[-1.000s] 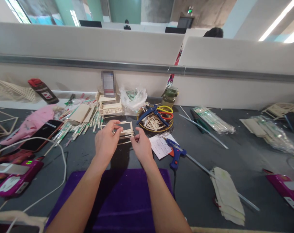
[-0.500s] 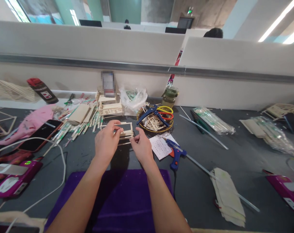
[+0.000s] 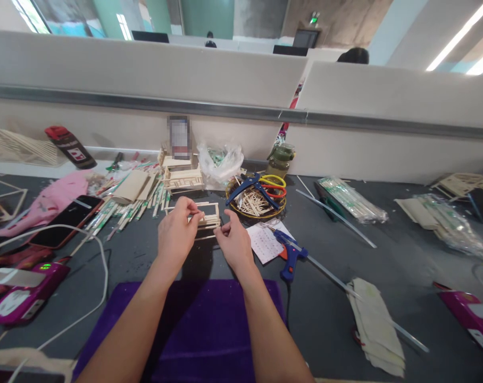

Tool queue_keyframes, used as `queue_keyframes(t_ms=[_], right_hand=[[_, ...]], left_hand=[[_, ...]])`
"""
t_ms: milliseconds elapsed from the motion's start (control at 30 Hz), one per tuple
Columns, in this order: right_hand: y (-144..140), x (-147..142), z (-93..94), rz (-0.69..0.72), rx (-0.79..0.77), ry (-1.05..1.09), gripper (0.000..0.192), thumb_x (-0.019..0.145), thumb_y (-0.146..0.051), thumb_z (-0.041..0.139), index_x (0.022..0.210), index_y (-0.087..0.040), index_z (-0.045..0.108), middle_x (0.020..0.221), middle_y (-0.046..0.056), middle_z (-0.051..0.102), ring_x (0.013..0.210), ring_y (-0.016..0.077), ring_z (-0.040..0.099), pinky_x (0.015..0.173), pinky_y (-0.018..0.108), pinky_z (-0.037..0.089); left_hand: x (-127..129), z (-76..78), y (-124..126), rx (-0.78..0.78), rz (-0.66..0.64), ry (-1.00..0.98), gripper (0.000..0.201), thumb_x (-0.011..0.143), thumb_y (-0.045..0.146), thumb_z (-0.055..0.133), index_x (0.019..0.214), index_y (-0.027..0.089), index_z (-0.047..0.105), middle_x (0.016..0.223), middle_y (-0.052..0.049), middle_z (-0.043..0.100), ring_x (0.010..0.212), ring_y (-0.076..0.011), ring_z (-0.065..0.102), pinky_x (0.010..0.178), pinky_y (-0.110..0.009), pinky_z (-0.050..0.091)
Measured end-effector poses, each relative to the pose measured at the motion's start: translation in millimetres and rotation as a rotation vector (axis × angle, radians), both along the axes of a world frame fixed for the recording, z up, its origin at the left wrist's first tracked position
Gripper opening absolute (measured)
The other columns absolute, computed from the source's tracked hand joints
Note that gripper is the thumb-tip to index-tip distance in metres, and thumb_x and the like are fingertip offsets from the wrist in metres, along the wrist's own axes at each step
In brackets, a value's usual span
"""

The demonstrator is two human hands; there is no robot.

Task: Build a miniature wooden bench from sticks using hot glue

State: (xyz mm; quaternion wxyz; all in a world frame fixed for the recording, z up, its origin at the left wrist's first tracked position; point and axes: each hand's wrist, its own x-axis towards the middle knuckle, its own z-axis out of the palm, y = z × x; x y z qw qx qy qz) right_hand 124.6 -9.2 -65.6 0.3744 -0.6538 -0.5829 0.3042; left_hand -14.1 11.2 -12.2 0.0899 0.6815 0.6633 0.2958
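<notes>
A small frame of pale wooden sticks (image 3: 209,219) stands on the dark table in front of me. My left hand (image 3: 177,229) is over its left part, thumb and fingertips pinched together; what sits between them is too small to make out. At the frame's right end, my right hand (image 3: 234,239) has its thumb and curled fingers closed on the lower corner, with the index finger raised. Just behind stands a small wooden-stick model (image 3: 183,178). To the right of my right hand lies a blue glue gun (image 3: 291,258).
Behind my right hand sits a wicker basket (image 3: 257,214) of short sticks with blue-handled pliers (image 3: 251,186) on top. A purple cloth (image 3: 201,330) lies under my forearms. A phone (image 3: 68,221) and a white cable (image 3: 106,260) are left; a folded cloth (image 3: 375,324) lies right.
Both hands stay at the stick frame in nearly the same pose. The left hand's pinched fingers have shifted very slightly; the whole view has moved a little.
</notes>
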Motion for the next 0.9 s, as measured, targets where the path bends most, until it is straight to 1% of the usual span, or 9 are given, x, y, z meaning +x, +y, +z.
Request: queue_keyframes(t_ms=[200, 367, 667, 900], right_hand=[[0.2, 0.2, 1.0, 0.005, 0.001, 0.002, 0.056, 0.083, -0.023, 0.06, 0.136, -0.018, 0.044, 0.081, -0.001, 0.069, 0.078, 0.0176, 0.064, 0.072, 0.028, 0.044], [0.6, 0.3, 0.0, 0.004, -0.001, 0.004, 0.056, 0.082, -0.023, 0.06, 0.136, -0.018, 0.045, 0.081, -0.001, 0.069, 0.078, 0.0176, 0.064, 0.071, 0.028, 0.045], [0.4, 0.2, 0.8, 0.005, -0.011, 0.007, 0.056, 0.082, -0.022, 0.059, 0.137, -0.019, 0.044, 0.082, -0.001, 0.069, 0.079, 0.0174, 0.064, 0.073, 0.028, 0.045], [0.6, 0.8, -0.8, 0.005, -0.002, 0.008, 0.056, 0.082, -0.023, 0.059, 0.136, -0.019, 0.044, 0.082, -0.001, 0.069, 0.079, 0.0173, 0.064, 0.073, 0.028, 0.046]], left_hand=[[-0.5, -4.3, 2.0, 0.015, -0.027, -0.025, 0.011, 0.084, 0.028, 0.061, 0.088, 0.025, 0.051, 0.086, 0.003, 0.073, 0.077, -0.0178, 0.066, 0.063, -0.025, 0.036], [-2.1, -6.1, 3.3, 0.018, -0.042, -0.073, 0.011, 0.083, 0.028, 0.061, 0.085, 0.024, 0.051, 0.083, 0.004, 0.072, 0.075, -0.0167, 0.065, 0.063, -0.025, 0.037], [-2.4, -6.0, 3.3, 0.023, -0.042, -0.036, 0.008, 0.083, 0.028, 0.06, 0.086, 0.024, 0.054, 0.085, 0.002, 0.071, 0.076, -0.0172, 0.065, 0.063, -0.026, 0.037], [-2.6, -6.3, 3.4, 0.015, -0.062, -0.06, 0.008, 0.083, 0.027, 0.061, 0.09, 0.025, 0.057, 0.088, 0.002, 0.073, 0.081, -0.0181, 0.067, 0.066, -0.026, 0.04]])
